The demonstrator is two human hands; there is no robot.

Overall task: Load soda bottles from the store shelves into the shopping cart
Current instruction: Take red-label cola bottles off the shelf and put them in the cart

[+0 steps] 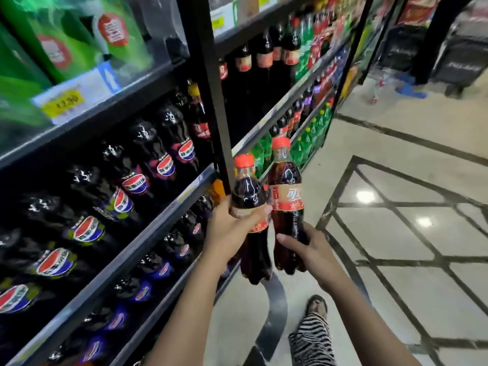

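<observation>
Clasping dark, red-capped left bottle [248, 192] are fingers of left hand [227, 231]; right hand [313, 250] clasps matching right bottle [286, 178].

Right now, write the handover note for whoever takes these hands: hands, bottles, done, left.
Left hand: grips a red-capped cola bottle around its label.
Right hand: grips a second cola bottle low on its body.
Both bottles are upright, side by side, in the aisle beside the shelves.
Done: two bottles are off the shelves and in hand.
Left: put both into the cart, which is not in view, then fetch more from the shelves.
</observation>
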